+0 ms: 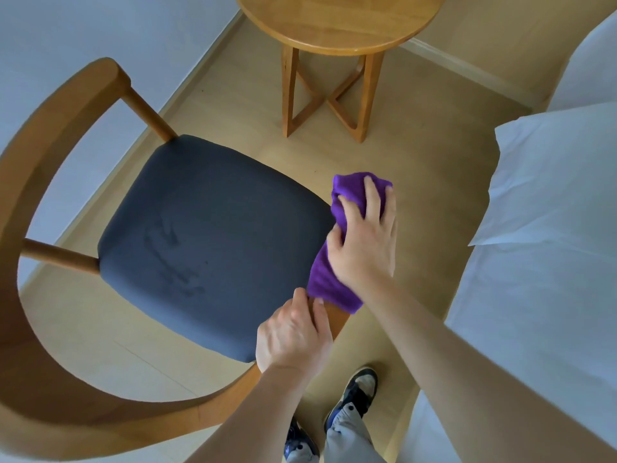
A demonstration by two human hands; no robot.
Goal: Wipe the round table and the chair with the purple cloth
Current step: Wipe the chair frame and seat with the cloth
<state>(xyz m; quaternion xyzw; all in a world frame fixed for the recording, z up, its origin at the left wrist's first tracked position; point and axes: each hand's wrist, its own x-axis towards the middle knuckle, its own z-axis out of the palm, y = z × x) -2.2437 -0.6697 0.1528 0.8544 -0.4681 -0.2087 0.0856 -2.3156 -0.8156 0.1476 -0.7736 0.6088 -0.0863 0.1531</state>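
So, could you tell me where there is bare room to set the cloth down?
The round table top is bare as far as visible. The chair seat is bare from backrest to front edge. It is crowded at the seat's right edge, where the right hand presses the purple cloth beside the left hand.

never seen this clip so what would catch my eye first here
The purple cloth stands out most, pressed by the right hand on the chair frame at the dark seat's right edge. The left hand grips the frame just below it. The round table stands beyond, at top centre.
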